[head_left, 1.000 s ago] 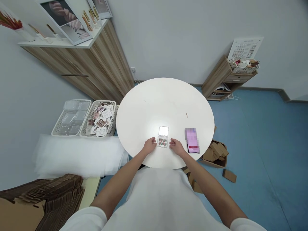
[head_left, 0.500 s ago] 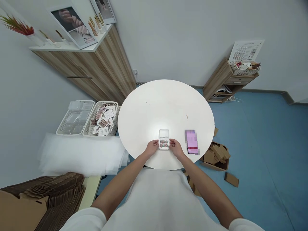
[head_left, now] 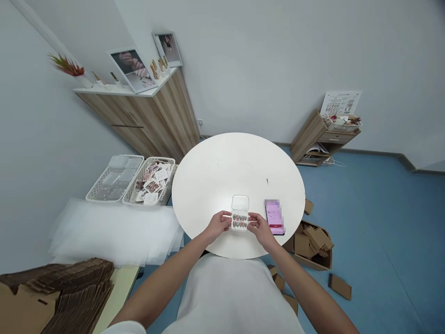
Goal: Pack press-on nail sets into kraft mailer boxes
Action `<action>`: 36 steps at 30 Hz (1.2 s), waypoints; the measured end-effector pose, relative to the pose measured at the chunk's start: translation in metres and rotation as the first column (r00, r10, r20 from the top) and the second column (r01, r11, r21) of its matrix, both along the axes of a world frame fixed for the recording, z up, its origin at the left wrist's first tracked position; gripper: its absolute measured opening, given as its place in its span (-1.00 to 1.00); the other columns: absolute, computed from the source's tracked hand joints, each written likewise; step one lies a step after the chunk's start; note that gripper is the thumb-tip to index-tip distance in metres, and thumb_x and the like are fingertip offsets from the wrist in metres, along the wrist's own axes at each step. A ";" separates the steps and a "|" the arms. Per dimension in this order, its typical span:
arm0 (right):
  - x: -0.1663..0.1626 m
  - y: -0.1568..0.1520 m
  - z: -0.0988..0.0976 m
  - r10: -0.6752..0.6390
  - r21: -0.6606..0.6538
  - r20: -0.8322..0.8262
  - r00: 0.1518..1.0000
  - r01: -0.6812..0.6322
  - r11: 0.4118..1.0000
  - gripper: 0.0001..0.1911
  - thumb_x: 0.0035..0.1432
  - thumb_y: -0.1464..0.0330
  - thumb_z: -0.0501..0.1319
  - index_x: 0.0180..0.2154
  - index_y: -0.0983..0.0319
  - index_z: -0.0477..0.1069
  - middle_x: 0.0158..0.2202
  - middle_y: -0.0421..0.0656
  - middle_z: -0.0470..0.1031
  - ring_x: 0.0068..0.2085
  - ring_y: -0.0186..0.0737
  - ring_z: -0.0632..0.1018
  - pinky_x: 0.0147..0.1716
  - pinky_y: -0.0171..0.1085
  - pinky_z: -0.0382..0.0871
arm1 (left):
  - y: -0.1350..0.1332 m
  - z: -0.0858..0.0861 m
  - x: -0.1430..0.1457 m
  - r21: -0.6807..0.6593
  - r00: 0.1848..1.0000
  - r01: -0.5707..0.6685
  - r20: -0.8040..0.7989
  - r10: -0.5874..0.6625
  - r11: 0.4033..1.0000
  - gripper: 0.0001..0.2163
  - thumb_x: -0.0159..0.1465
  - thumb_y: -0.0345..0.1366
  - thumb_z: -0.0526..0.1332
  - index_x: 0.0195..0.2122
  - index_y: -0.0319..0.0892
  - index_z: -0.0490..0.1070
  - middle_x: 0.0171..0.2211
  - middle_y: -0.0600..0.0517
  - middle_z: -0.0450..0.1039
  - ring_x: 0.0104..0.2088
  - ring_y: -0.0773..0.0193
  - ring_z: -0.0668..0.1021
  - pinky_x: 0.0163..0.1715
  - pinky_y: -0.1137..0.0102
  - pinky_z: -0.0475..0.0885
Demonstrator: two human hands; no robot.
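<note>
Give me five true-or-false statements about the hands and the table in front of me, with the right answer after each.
1. The small case stands between the left hand and the right hand. True.
2. Its lid is shut. False: the lid is open.
3. The nails inside are in two rows. True.
4. The phone lies left of the case. False: the phone lies right of it.
5. The table is white. True.

1. Case (head_left: 239,228): small, clear plastic, roughly square; opened, at near side of white table (head_left: 239,167), about midway left to right.
2. Lid (head_left: 240,202): clear, hinged on far edge, swung back.
3. Nails (head_left: 239,221): green and pinkish, 2 rows inside.
</note>
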State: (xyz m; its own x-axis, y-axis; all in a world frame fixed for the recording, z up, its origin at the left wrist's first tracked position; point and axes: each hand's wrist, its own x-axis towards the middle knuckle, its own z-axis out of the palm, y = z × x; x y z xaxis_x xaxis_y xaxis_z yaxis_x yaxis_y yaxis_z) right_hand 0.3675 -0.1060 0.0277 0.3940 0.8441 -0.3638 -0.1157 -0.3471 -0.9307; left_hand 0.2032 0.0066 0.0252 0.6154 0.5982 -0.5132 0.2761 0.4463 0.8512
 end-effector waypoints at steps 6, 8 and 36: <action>0.001 0.001 0.003 -0.041 0.024 -0.066 0.997 0.043 0.999 -0.60 -0.11 0.21 0.23 -0.18 0.20 0.36 -0.30 -0.15 0.39 -0.39 -0.35 0.42 -0.31 -0.24 0.36 | -0.001 0.006 -0.009 -0.012 0.999 -0.023 0.046 0.024 1.000 -0.65 -0.02 -0.15 0.28 -0.25 -0.21 0.32 -0.45 0.02 0.43 -0.46 0.39 0.46 -0.40 0.42 0.33; 0.000 0.004 0.005 -0.105 0.014 -0.112 0.988 0.107 0.994 -0.60 -0.09 0.18 0.21 -0.18 0.20 0.37 -0.32 -0.15 0.41 -0.39 -0.34 0.43 -0.29 -0.23 0.37 | -0.001 0.009 -0.011 -0.016 0.999 -0.016 0.049 0.017 1.000 -0.65 -0.03 -0.15 0.29 -0.25 -0.21 0.33 -0.44 0.01 0.43 -0.46 0.39 0.46 -0.40 0.43 0.32; -0.052 0.023 0.053 -0.313 0.155 -0.248 0.917 0.357 0.921 -0.62 -0.13 0.18 0.26 -0.22 0.16 0.33 -0.25 -0.13 0.46 -0.32 -0.29 0.43 -0.36 -0.30 0.29 | 0.016 0.044 -0.044 -0.144 0.970 0.121 0.227 -0.086 0.982 -0.62 -0.05 -0.16 0.32 -0.23 -0.21 0.38 -0.42 -0.01 0.47 -0.50 0.43 0.45 -0.37 0.41 0.30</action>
